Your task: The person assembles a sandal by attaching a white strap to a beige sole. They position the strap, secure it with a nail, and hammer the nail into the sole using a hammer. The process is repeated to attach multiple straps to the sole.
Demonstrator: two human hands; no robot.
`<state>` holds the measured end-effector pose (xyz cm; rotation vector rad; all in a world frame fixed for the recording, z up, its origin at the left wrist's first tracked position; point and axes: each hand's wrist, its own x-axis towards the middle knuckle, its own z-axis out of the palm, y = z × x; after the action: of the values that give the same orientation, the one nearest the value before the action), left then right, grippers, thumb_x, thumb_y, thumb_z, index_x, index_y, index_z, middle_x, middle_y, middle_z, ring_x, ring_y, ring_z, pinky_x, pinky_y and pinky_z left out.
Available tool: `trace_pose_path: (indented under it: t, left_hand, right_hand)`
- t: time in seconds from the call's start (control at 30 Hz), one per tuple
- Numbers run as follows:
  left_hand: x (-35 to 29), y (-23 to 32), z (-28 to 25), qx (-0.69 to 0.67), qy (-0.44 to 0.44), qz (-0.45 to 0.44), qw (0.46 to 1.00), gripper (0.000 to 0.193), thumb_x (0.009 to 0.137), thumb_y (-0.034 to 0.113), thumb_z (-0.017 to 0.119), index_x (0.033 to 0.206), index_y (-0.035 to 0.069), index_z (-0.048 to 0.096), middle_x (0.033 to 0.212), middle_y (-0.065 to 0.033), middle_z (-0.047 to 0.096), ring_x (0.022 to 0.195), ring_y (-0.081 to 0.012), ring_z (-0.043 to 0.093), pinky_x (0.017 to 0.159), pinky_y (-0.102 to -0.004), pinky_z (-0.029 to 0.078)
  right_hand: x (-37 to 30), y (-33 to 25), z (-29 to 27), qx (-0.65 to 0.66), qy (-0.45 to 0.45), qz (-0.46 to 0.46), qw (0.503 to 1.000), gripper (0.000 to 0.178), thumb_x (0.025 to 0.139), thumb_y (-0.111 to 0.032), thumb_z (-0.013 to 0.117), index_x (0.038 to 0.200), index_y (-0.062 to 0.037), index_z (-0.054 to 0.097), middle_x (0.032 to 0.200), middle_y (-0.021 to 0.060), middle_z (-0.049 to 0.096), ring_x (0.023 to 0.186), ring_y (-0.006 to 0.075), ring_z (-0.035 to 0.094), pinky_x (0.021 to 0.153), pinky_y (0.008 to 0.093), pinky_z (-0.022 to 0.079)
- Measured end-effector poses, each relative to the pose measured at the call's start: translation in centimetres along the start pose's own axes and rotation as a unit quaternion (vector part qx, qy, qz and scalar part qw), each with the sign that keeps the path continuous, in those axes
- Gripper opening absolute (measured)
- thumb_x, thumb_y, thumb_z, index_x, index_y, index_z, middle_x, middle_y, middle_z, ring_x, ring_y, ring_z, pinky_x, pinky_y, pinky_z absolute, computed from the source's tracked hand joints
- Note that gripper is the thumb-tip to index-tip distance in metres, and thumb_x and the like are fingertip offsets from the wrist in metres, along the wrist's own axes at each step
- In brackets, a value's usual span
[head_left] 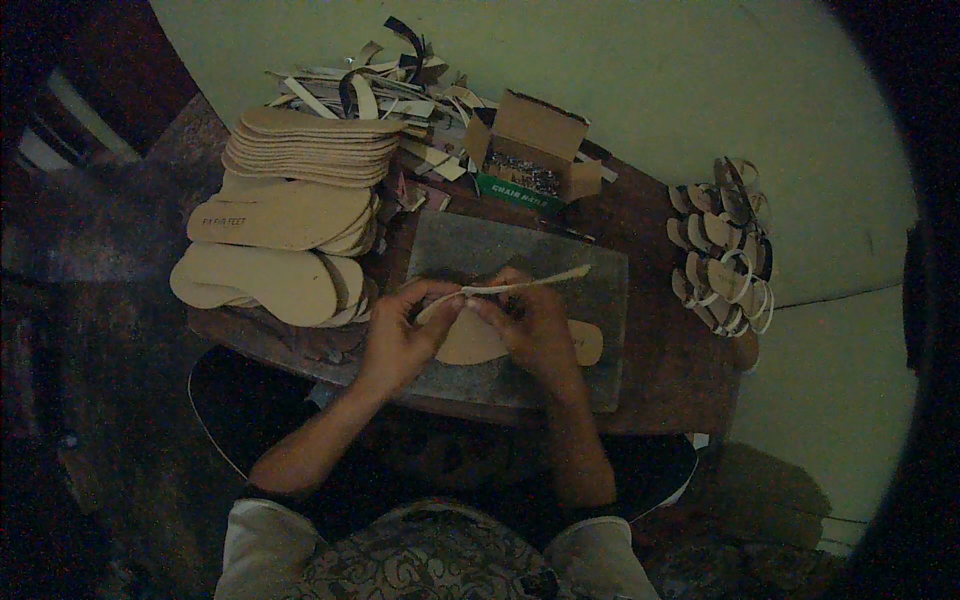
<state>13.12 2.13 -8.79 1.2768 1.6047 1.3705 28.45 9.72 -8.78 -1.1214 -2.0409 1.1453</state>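
"Two hands are busy here. What is the left hand [400, 330] doing?"

"Its thumb and fingers pinch a thin cream strip [560, 279]"

"And the right hand [535, 325]?"

"It pinches the same strip, just beside the left one. The fingertips of both hands are close together, and one end of the strip pokes out past the right hand"

"What is under them?"

"A cream insole [465, 345]. It lies on a flat grey slab [440, 235], on a brown wooden table [680, 390]. The hands hide part of it"

"What else is there?"

"More insoles sit in stacks [300, 150] on the left. Behind them is a messy heap of scraps [325, 95]. Next to that is an open cardboard box [545, 125] with nails [520, 175] inside. Strappy sandals [710, 235] are piled on the right"
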Motion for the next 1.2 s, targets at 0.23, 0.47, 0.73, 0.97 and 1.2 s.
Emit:
trace_pose_path:
  t: [0.23, 0.47, 0.73, 0.97, 1.2]
  left_hand:
    - [0.2, -1.2, 0.2, 0.023, 0.021, 0.064, 0.997, 0.017, 0.085, 0.015, 0.061, 0.094, 0.0, 0.063, 0.074, -0.004, 0.061, 0.062, -0.0062, 0.054, 0.05, -0.0214, 0.042]
    - [-0.2, -0.4, 0.2, 0.004, 0.021, -0.005, 1.0, 0.017, 0.085, 0.014, 0.06, 0.095, 0.001, 0.063, 0.073, -0.005, 0.061, 0.052, -0.005, 0.052, 0.045, -0.0209, 0.04]
    - [-0.3, -0.7, 0.2, 0.025, 0.029, 0.014, 0.999, 0.017, 0.085, 0.014, 0.059, 0.094, 0.001, 0.063, 0.073, -0.0051, 0.061, 0.051, -0.0068, 0.054, 0.044, -0.021, 0.039]
    - [-0.3, -0.3, 0.1, 0.019, 0.02, 0.016, 0.999, 0.017, 0.086, 0.014, 0.057, 0.095, 0.0, 0.062, 0.071, -0.0052, 0.06, 0.052, -0.0076, 0.055, 0.043, -0.0218, 0.04]
    - [-0.4, 0.2, 0.2, -0.017, 0.018, -0.019, 1.0, 0.018, 0.086, 0.013, 0.058, 0.098, 0.001, 0.06, 0.069, -0.0031, 0.058, 0.054, -0.0058, 0.052, 0.046, -0.0222, 0.041]
  right_hand:
    - [0.2, -1.0, 0.3, 0.041, 0.003, -0.046, 0.998, 0.016, 0.079, -0.016, 0.067, 0.084, -0.0031, 0.059, 0.077, 0.0051, 0.06, 0.073, 0.0122, 0.056, 0.064, 0.0276, 0.044]
    - [0.3, 0.7, 1.1, 0.078, 0.007, -0.019, 0.997, 0.016, 0.078, -0.015, 0.068, 0.079, -0.0036, 0.058, 0.073, 0.0027, 0.058, 0.069, 0.0097, 0.053, 0.063, 0.026, 0.042]
    - [0.2, -1.5, 1.0, 0.05, 0.017, -0.012, 0.999, 0.016, 0.079, -0.016, 0.068, 0.079, -0.004, 0.057, 0.07, 0.002, 0.056, 0.066, 0.0094, 0.05, 0.058, 0.026, 0.04]
    - [0.3, -2.6, 0.6, 0.02, 0.008, -0.008, 1.0, 0.017, 0.079, -0.017, 0.067, 0.08, -0.004, 0.057, 0.067, 0.0026, 0.055, 0.065, 0.0101, 0.05, 0.058, 0.0272, 0.04]
    - [1.3, -1.6, -0.4, 0.059, -0.05, 0.0, 0.997, 0.016, 0.077, -0.016, 0.069, 0.085, -0.0057, 0.06, 0.071, 0.001, 0.057, 0.066, 0.0092, 0.05, 0.06, 0.0261, 0.04]
